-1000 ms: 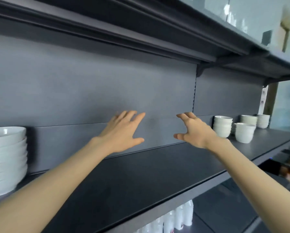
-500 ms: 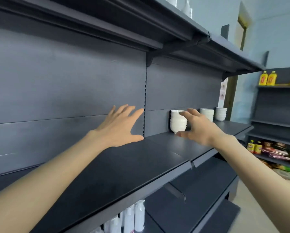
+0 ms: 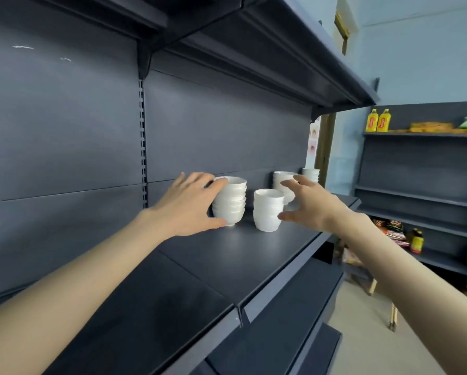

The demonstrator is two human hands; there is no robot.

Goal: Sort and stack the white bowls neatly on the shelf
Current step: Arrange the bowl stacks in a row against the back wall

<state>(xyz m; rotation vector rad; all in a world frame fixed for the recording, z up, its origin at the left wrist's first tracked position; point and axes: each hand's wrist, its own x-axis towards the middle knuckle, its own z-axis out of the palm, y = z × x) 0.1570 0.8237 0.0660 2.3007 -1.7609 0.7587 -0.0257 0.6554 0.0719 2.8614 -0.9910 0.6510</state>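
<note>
Early days imo: left hand (image 3: 189,205) splayed wide on the tall stack (image 3: 231,203), right hand (image 3: 309,208) open at 3 o'clock of the short stack (image 3: 267,211), back stacks (image 3: 284,182) at 1 o'clock untouched.

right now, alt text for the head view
A person's left hand touches a stack of white bowls on a dark shop shelf, while the open right hand reaches for a shorter stack beside it. Two more stacks stand behind.

Glossy white ceramic-looking bowls (image 3: 230,201), matt dark painted metal-looking shelf (image 3: 227,261), smooth matt back panel (image 3: 64,136)
</note>
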